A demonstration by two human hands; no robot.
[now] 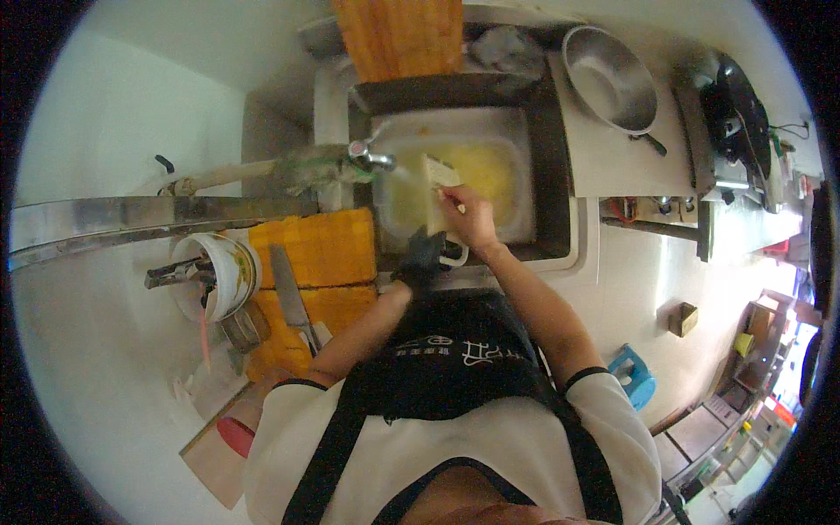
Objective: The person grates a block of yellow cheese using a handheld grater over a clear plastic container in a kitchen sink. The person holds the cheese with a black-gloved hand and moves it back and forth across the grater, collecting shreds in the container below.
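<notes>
A pale handheld slicer or grater board [441, 174] slants over a translucent plastic tub [522, 147] in the sink. My left hand [423, 257], in a black glove, grips the board's near end, beside a white loop handle [457, 257]. Bare fingers of my right hand [471, 213] are curled on the face of the board around a small pale piece [461, 209], mostly hidden by them; it looks like food. Yellowish shreds in cloudy liquid [492, 170] fill much of the tub below.
A metal faucet [371, 156] juts over the sink's left side. At left, a cleaver [289, 289] lies on a yellow cutting board [328, 246], near a white bucket of utensils [220, 275]. A metal pan [610, 79] sits right of the dark sink [551, 170]; a blue stool [633, 377] stands lower right.
</notes>
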